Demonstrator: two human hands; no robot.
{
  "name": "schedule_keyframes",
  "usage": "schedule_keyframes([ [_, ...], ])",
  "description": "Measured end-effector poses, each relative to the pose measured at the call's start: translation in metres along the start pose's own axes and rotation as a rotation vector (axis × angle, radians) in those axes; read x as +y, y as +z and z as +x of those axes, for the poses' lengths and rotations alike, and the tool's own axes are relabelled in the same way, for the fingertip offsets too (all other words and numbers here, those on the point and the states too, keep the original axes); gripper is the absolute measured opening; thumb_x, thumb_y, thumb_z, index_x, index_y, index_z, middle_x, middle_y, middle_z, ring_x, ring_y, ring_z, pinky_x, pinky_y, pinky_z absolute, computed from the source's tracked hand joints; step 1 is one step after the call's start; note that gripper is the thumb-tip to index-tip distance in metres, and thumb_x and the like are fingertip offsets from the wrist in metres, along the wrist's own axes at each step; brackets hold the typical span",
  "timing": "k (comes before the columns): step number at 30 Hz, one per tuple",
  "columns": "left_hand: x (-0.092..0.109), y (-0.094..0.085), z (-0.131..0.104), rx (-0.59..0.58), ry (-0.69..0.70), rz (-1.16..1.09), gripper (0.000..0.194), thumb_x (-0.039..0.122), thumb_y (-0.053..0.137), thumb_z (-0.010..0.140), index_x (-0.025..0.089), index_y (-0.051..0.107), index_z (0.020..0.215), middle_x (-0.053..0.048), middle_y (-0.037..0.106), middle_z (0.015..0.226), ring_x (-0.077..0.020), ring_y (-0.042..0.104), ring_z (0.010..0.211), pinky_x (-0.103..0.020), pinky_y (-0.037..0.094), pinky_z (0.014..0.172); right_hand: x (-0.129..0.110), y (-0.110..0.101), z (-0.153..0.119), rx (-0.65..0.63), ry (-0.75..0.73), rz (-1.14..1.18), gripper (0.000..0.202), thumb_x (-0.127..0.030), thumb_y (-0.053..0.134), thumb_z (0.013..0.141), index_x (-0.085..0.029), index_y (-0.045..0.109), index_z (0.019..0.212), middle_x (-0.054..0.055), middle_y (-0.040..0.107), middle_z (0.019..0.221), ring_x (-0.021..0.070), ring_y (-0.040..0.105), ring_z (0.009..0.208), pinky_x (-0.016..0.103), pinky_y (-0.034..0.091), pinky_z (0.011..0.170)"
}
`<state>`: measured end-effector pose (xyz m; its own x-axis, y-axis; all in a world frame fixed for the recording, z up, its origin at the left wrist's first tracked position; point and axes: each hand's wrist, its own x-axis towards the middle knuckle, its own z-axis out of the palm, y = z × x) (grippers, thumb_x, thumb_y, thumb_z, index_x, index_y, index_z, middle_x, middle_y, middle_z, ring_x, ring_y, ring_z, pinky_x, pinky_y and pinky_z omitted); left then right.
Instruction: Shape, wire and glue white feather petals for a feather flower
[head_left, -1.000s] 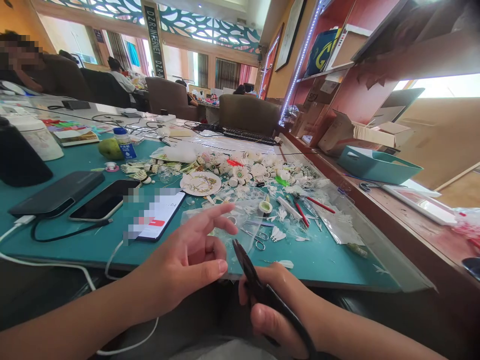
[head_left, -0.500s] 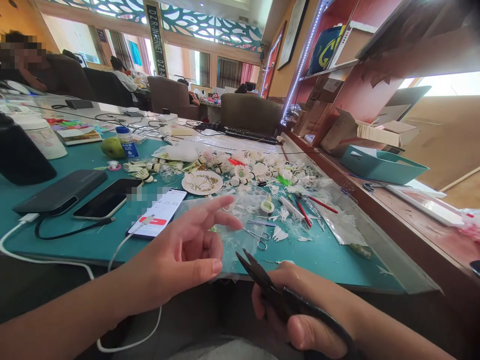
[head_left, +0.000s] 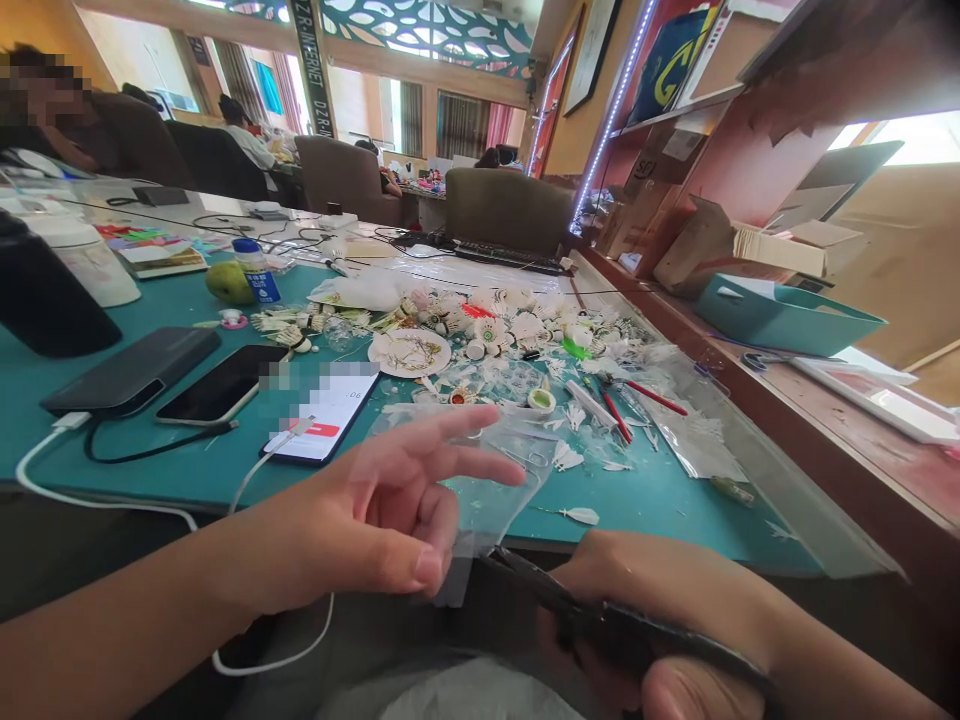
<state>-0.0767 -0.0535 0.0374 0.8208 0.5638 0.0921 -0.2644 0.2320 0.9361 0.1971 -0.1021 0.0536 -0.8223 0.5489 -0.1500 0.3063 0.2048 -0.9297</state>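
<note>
Black scissors (head_left: 536, 583) sit lower than before, clasped in the right hand (head_left: 664, 590); the left hand (head_left: 375, 520), half open, two fingers extended, holds nothing visible near a plastic bag (head_left: 491, 505)

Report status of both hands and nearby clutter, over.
Right hand closed around black scissors. Left hand open, two fingers extended, near clear plastic. Shuttlecocks heaped beyond both hands.

The scissors (head_left: 604, 614) were black — the table (head_left: 652, 535) was blue-green. The pliers (head_left: 618, 416) had red handles — the far panel (head_left: 431, 38) had pale leaf shapes on green.
</note>
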Motion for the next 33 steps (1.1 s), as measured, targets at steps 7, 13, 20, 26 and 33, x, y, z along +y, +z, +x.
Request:
schedule_keyframes([
  [7, 0.000, 0.001, -0.001, -0.052, -0.064, -0.062, 0.082, 0.014, 0.083, 0.082, 0.047, 0.050, 0.150, -0.011, 0.057, 0.150, -0.0054, 0.058, 0.066, -0.019, 0.051, 0.060, 0.006, 0.000, 0.003, -0.071, -0.041, 0.059, 0.080, -0.095, 0.050, 0.075, -0.017, 0.064, 0.083, -0.002, 0.056, 0.060, 0.0147, 0.056, 0.055, 0.024, 0.045, 0.052],
  [13, -0.005, 0.004, 0.001, -0.072, -0.077, -0.091, 0.081, 0.012, 0.081, 0.082, 0.047, 0.052, 0.149, -0.011, 0.059, 0.147, -0.0051, 0.055, 0.066, -0.019, 0.050, 0.059, 0.010, 0.007, 0.003, -0.074, -0.075, -0.003, 0.088, -0.094, 0.035, 0.084, -0.013, 0.069, 0.091, 0.004, 0.064, 0.064, 0.0160, 0.062, 0.056, 0.024, 0.047, 0.053],
  [20, -0.006, 0.006, 0.002, -0.089, -0.067, -0.051, 0.082, 0.012, 0.081, 0.083, 0.047, 0.050, 0.150, -0.011, 0.059, 0.148, -0.0038, 0.055, 0.068, -0.016, 0.051, 0.061, 0.011, 0.009, 0.006, -0.049, -0.063, -0.016, 0.092, -0.096, 0.032, 0.082, -0.013, 0.070, 0.094, 0.006, 0.068, 0.068, 0.0162, 0.064, 0.058, 0.025, 0.048, 0.054],
  [26, -0.007, 0.009, 0.001, -0.046, -0.068, -0.063, 0.081, 0.012, 0.082, 0.080, 0.047, 0.054, 0.148, -0.009, 0.062, 0.144, -0.0048, 0.054, 0.065, -0.016, 0.048, 0.056, 0.011, 0.011, 0.007, -0.011, -0.066, 0.009, 0.087, -0.095, 0.034, 0.082, -0.016, 0.068, 0.091, 0.003, 0.066, 0.065, 0.0161, 0.064, 0.056, 0.026, 0.049, 0.055],
  [33, -0.009, 0.014, 0.000, -0.017, -0.083, -0.101, 0.080, 0.007, 0.081, 0.077, 0.046, 0.058, 0.144, -0.008, 0.064, 0.141, -0.0030, 0.055, 0.065, -0.013, 0.048, 0.058, 0.011, 0.010, 0.007, -0.001, -0.054, 0.027, 0.086, -0.094, 0.037, 0.083, -0.015, 0.069, 0.092, 0.004, 0.065, 0.066, 0.0148, 0.062, 0.056, 0.023, 0.048, 0.052],
])
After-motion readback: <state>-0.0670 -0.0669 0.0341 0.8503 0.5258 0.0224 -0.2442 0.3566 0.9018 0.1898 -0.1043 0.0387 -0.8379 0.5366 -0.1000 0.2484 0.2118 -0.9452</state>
